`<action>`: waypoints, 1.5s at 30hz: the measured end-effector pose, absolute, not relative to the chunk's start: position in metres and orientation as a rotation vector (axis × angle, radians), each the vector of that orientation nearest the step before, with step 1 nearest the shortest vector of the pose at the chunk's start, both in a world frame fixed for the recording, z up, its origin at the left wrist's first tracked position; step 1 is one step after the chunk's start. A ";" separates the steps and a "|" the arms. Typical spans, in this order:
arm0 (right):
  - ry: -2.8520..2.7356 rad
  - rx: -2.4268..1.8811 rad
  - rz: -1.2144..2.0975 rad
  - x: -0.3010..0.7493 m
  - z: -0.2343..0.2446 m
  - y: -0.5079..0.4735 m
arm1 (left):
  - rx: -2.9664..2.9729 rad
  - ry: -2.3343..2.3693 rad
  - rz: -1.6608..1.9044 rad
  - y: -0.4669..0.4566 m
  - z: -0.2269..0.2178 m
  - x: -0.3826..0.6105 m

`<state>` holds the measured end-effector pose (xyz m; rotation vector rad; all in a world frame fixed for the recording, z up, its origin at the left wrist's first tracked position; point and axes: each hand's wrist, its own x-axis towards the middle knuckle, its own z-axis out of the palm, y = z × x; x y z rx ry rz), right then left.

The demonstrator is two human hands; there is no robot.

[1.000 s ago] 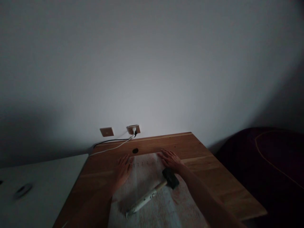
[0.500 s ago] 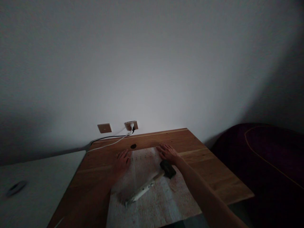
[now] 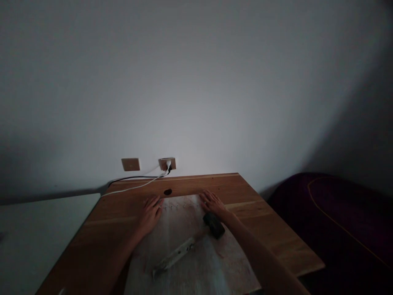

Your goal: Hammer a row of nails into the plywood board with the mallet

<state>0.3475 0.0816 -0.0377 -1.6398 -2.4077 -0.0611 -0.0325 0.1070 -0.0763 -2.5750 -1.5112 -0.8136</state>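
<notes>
A pale, worn board (image 3: 184, 225) lies on the wooden table (image 3: 254, 221). My left hand (image 3: 151, 211) rests at its far left corner with the fingers stretched out. At the far right corner lies my right hand (image 3: 214, 203), also flat with fingers spread. Neither hand holds anything. Across the board lies a hammer (image 3: 214, 225) with a dark, blocky head beside my right wrist. Its pale, stained handle slants toward the near left. Along the board's far edge, between the hands, runs a row of small marks or nails, too dim to tell which.
Behind the table a wall socket (image 3: 172, 164) holds plugs with a white and a black cable (image 3: 135, 178). A second wall plate (image 3: 130, 164) sits to its left. A round hole (image 3: 167, 191) pierces the table. A white surface (image 3: 46, 229) adjoins at left; a dark purple cushioned shape (image 3: 294, 196) stands at right.
The view has shifted slightly, so the table, board and hammer appear lower and a little to the left. Both hands still rest at the board's far corners.
</notes>
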 end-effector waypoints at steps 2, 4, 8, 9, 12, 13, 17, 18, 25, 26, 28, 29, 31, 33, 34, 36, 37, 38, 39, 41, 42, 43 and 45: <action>-2.360 -1.647 -0.067 0.347 -0.040 0.081 | -2.568 -1.507 -0.850 0.108 -0.079 -0.033; -2.306 -1.650 -0.070 0.347 -0.041 0.080 | -2.567 -1.500 -0.863 0.108 -0.079 -0.033; -2.218 -1.654 -0.067 0.350 -0.041 0.077 | -2.566 -1.490 -0.866 0.108 -0.075 -0.031; -2.205 -1.655 -0.066 0.350 -0.041 0.076 | -2.562 -1.497 -0.869 0.107 -0.074 -0.030; -2.168 -1.659 -0.066 0.349 -0.036 0.074 | -2.552 -1.529 -0.873 0.105 -0.070 -0.027; -2.156 -1.659 -0.067 0.349 -0.035 0.072 | -2.549 -1.539 -0.872 0.105 -0.068 -0.026; -2.098 -1.653 -0.063 0.347 -0.027 0.065 | -2.525 -1.578 -0.857 0.101 -0.064 -0.022; -2.078 -1.652 -0.060 0.347 -0.026 0.063 | -2.518 -1.588 -0.850 0.101 -0.063 -0.021; -1.945 -1.655 -0.031 0.344 -0.001 0.039 | -2.510 -1.553 -0.922 0.101 -0.063 -0.018; -1.936 -1.651 -0.033 0.340 0.004 0.031 | -2.504 -1.548 -0.943 0.100 -0.063 -0.018; -1.952 -1.620 -0.033 0.324 0.011 0.010 | -2.497 -1.531 -0.953 0.100 -0.063 -0.018; -1.989 -1.584 -0.022 0.313 0.013 -0.003 | -2.491 -1.526 -0.944 0.100 -0.063 -0.018; -2.100 -1.498 0.022 0.285 0.012 -0.032 | -2.482 -1.517 -0.915 0.100 -0.063 -0.019; -2.241 -1.426 0.073 0.257 0.007 -0.060 | -2.480 -1.508 -0.891 0.101 -0.063 -0.019; -2.271 -1.435 0.101 0.245 0.005 -0.072 | -2.478 -1.510 -0.881 0.102 -0.063 -0.019; -2.288 -1.435 0.203 0.230 0.004 -0.089 | -2.470 -1.521 -0.864 0.104 -0.063 -0.018; -2.272 -1.435 0.254 0.227 0.006 -0.095 | -2.465 -1.529 -0.859 0.104 -0.064 -0.018; -2.252 -1.433 0.302 0.226 0.008 -0.099 | -2.462 -1.531 -0.856 0.105 -0.064 -0.018; -2.227 -1.434 0.341 0.228 0.011 -0.102 | -2.465 -1.528 -0.857 0.106 -0.064 -0.018; -2.177 -1.448 0.384 0.233 0.015 -0.106 | -2.475 -1.511 -0.866 0.107 -0.064 -0.019; -2.153 -1.463 0.390 0.237 0.015 -0.108 | -2.479 -1.505 -0.872 0.108 -0.064 -0.020; -2.125 -1.488 0.384 0.241 0.013 -0.110 | -2.480 -1.500 -0.882 0.108 -0.064 -0.020; -2.057 -1.550 0.356 0.250 0.004 -0.116 | -2.475 -1.486 -0.908 0.109 -0.065 -0.022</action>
